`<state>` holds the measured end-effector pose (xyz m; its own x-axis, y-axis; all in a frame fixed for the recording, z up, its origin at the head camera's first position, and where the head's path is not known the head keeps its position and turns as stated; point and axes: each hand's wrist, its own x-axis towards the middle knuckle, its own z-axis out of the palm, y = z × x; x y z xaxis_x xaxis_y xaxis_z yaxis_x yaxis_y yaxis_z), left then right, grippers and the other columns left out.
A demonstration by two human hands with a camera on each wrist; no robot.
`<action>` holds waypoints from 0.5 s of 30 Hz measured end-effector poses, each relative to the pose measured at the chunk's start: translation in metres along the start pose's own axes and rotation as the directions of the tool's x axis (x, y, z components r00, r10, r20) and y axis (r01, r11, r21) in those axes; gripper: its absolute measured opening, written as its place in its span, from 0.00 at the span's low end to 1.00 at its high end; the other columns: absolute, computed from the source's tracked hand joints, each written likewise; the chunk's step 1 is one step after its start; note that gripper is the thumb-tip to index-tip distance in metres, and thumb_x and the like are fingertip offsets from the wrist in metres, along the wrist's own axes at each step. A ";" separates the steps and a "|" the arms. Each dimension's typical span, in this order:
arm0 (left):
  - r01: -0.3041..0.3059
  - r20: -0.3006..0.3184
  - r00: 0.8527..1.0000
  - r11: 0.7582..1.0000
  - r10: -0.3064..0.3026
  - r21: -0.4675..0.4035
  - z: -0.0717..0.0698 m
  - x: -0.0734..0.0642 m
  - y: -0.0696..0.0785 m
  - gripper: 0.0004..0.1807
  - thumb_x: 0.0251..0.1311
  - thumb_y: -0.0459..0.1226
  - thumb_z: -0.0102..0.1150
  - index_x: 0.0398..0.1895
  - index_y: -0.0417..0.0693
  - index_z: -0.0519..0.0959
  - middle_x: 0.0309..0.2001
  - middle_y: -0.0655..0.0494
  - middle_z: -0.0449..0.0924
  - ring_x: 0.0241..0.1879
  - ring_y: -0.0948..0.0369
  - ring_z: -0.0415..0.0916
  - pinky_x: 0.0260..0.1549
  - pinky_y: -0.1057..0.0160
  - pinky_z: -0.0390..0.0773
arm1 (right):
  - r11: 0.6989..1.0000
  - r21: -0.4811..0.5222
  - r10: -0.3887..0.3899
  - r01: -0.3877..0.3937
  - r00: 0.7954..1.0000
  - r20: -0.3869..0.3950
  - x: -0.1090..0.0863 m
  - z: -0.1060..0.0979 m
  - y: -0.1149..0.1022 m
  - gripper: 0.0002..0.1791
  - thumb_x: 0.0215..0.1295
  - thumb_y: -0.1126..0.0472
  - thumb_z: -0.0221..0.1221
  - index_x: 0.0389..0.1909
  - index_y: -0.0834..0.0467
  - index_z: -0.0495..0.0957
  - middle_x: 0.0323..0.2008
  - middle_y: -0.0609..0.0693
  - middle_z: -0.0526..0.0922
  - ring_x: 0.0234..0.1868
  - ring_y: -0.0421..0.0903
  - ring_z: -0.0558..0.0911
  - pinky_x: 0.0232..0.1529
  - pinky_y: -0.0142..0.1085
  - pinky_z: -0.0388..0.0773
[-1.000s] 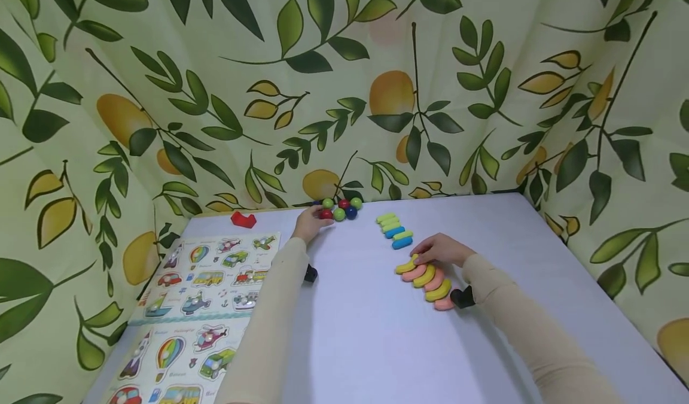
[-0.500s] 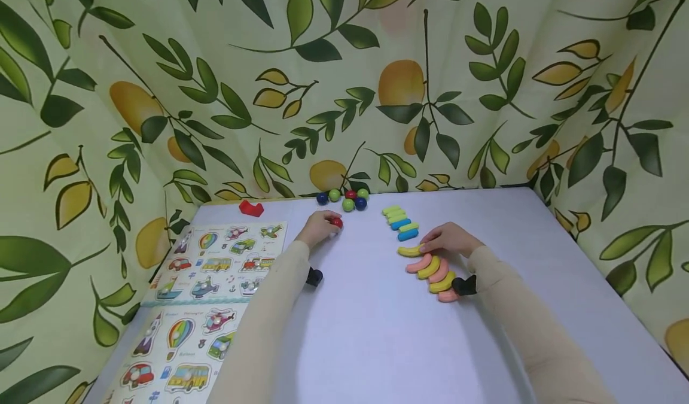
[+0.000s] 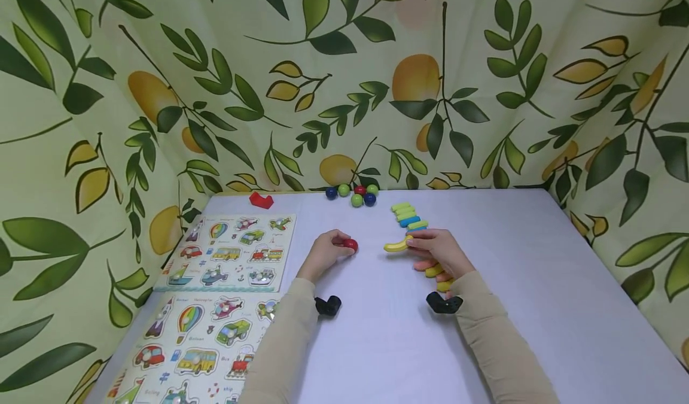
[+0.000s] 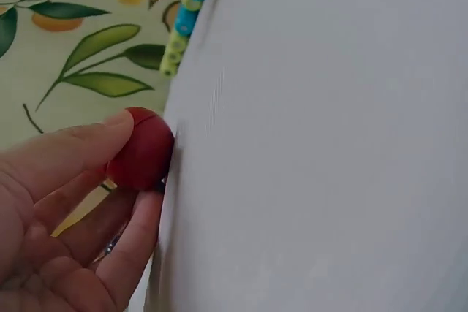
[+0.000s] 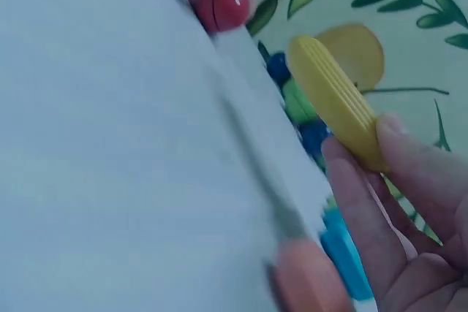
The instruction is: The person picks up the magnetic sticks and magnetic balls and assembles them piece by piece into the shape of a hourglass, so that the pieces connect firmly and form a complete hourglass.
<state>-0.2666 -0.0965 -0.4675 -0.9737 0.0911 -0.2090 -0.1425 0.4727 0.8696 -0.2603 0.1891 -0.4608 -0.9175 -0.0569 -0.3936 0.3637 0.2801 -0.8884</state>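
In the head view my left hand (image 3: 327,253) pinches a red ball (image 3: 351,245) between thumb and fingers, low over the white table. A thin groove shows on this ball (image 4: 144,153) in the left wrist view. To its right, my right hand (image 3: 441,249) grips one end of a yellow banana-shaped piece (image 3: 395,246), held up off the table. Ridges run along this yellow piece (image 5: 333,100) in the right wrist view. Below the right hand lie more curved pieces, yellow (image 3: 433,270) and pink (image 3: 421,265), partly hidden by its fingers.
Several green, blue and red balls (image 3: 357,200) cluster at the table's back edge. Green and blue short sticks (image 3: 405,211) lie in a row right of them. A red notched piece (image 3: 261,200) sits at back left, behind two picture boards (image 3: 289,236). A leaf-patterned curtain (image 3: 344,117) surrounds the table.
My left hand has drawn the red ball away from the ball cluster toward me. My right hand has lifted the yellow piece from the curved row and moved it left.
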 end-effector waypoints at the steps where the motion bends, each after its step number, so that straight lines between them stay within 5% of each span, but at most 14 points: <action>1: -0.001 -0.007 1.000 1.000 0.001 -0.015 0.002 -0.001 -0.001 0.17 0.57 0.36 0.70 0.51 0.49 0.82 0.53 0.48 0.82 0.56 0.52 0.76 0.58 0.51 0.77 | 0.999 0.042 0.015 -0.014 1.000 -0.022 0.000 0.008 0.000 0.26 0.62 0.48 0.67 0.59 0.53 0.79 0.46 0.47 0.88 0.31 0.40 0.88 0.23 0.31 0.78; 3: -0.004 -0.009 1.000 0.999 0.004 -0.043 0.005 -0.005 -0.005 0.18 0.58 0.37 0.69 0.53 0.52 0.83 0.56 0.49 0.82 0.60 0.52 0.74 0.62 0.50 0.74 | 0.994 0.108 0.016 -0.011 0.999 -0.051 0.001 0.023 0.000 0.25 0.62 0.51 0.68 0.58 0.53 0.80 0.44 0.45 0.89 0.31 0.37 0.88 0.19 0.28 0.73; 7: -0.017 -0.022 1.000 0.994 0.015 -0.105 0.009 -0.009 -0.014 0.20 0.60 0.39 0.67 0.57 0.57 0.83 0.60 0.50 0.80 0.63 0.52 0.72 0.64 0.50 0.72 | 0.976 0.210 -0.037 0.058 0.994 -0.107 0.002 0.047 -0.002 0.21 0.61 0.60 0.68 0.56 0.61 0.82 0.48 0.52 0.88 0.37 0.35 0.87 0.31 0.24 0.82; 10: -0.021 -0.029 0.999 0.982 0.016 -0.189 0.010 -0.008 -0.020 0.21 0.59 0.37 0.68 0.57 0.52 0.82 0.57 0.48 0.81 0.59 0.54 0.76 0.61 0.53 0.76 | 0.963 0.250 -0.078 0.103 0.991 -0.109 0.003 0.059 -0.003 0.20 0.62 0.66 0.66 0.55 0.66 0.81 0.53 0.59 0.85 0.39 0.37 0.87 0.43 0.30 0.85; 15: -0.019 -0.020 1.000 0.953 0.013 -0.303 0.009 -0.005 -0.024 0.20 0.58 0.37 0.69 0.55 0.45 0.81 0.53 0.46 0.82 0.51 0.58 0.81 0.53 0.61 0.82 | 0.969 0.227 -0.078 0.102 0.991 -0.111 0.005 0.068 -0.002 0.18 0.62 0.66 0.66 0.54 0.64 0.82 0.53 0.60 0.84 0.41 0.38 0.86 0.45 0.32 0.85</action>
<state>-0.2566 -0.1000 -0.4911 -0.9788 0.0795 -0.1886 -0.1716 0.1828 0.9681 -0.2545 0.1231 -0.4764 -0.9553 0.0280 -0.2943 0.2954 0.0484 -0.9542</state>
